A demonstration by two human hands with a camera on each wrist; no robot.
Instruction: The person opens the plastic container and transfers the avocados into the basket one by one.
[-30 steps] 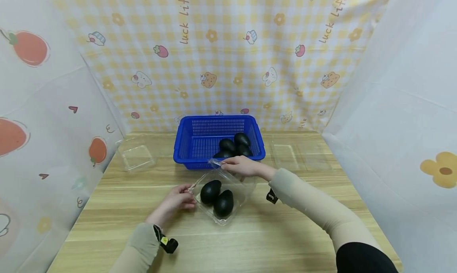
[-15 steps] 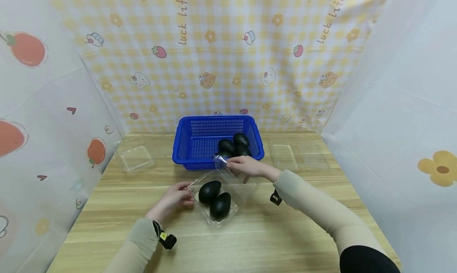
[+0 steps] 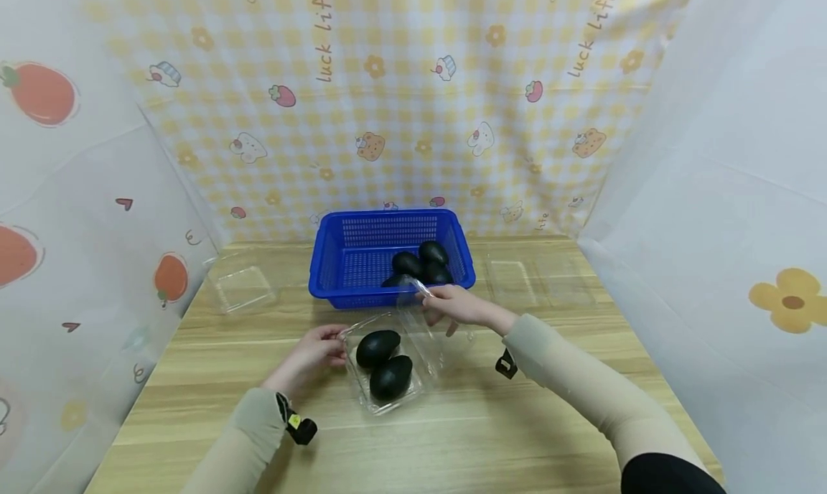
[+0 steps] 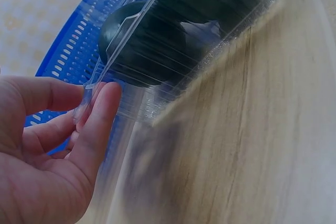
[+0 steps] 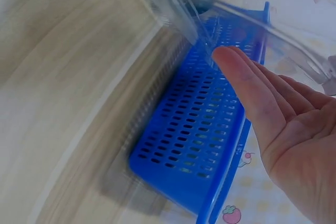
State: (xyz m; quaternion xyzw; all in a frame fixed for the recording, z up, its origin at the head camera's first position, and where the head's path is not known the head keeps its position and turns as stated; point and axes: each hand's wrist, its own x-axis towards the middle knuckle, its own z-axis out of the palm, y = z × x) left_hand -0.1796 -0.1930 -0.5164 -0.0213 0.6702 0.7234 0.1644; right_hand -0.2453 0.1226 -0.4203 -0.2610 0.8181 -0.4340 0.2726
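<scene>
A clear plastic clamshell box point(image 3: 362, 397) stands open on the table in front of the basket, with two dark avocados point(image 3: 377, 349) inside. At its left corner my left hand point(image 3: 316, 352) pinches the rim; the left wrist view shows the thumb and a fingertip meeting on the clear edge. The raised lid point(image 3: 416, 332) leans up on the right side, and my right hand point(image 3: 457, 306) grips its upper edge. In the right wrist view, several fingers point(image 5: 252, 87) stretch under the lid; the gripping point is mostly out of frame.
Behind the box stands a blue plastic basket point(image 3: 326, 264) with several avocados point(image 3: 408, 264) at its right side. Open clear plastic boxes lie at the back left point(image 3: 242, 289) and back right point(image 3: 510, 278) of the wooden table point(image 3: 491, 436). Patterned cloth walls surround it.
My right hand has moved slightly right, swinging the lid further up and away from the avocados. The box has turned a little while my left hand keeps its hold.
</scene>
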